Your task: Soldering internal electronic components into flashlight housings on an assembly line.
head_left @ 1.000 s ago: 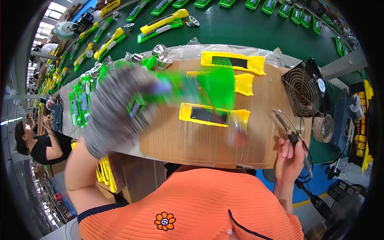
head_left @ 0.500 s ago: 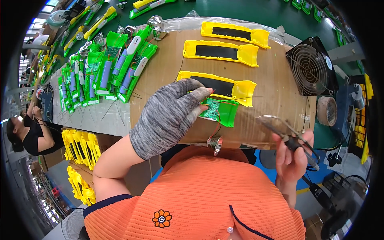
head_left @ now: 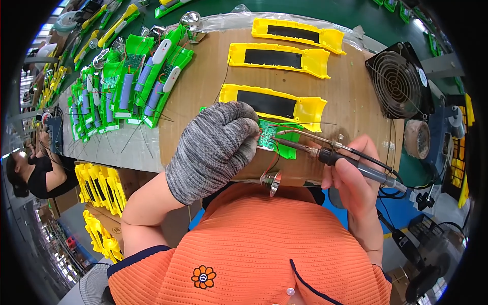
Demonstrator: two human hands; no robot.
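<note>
My left hand (head_left: 216, 150), in a grey knitted glove, is closed at the left edge of a small green circuit board (head_left: 267, 134). Whatever its fingers pinch is hidden. The board sits in a bright green plastic housing (head_left: 288, 151), partly covered by that hand. In my bare right hand (head_left: 357, 180) is a soldering iron (head_left: 356, 168) with a thin metal feed tube alongside; its tip reaches the board. Thin wires run from the board down to a shiny lamp reflector (head_left: 274, 184) near the bench edge. Just beyond lies a yellow shell (head_left: 309, 111) with a black strip.
Two more yellow shells (head_left: 317, 63) lie farther back on the brown board. Several green housings (head_left: 124, 94) with purple battery cells and loose wires crowd the left. A black fan (head_left: 399, 81) and a tape roll (head_left: 418, 139) stand right. Another person (head_left: 43, 168) sits far left.
My right hand has brought the soldering iron leftward from the bench's right side to the circuit board. My left fingers have curled in more tightly beside the board.
</note>
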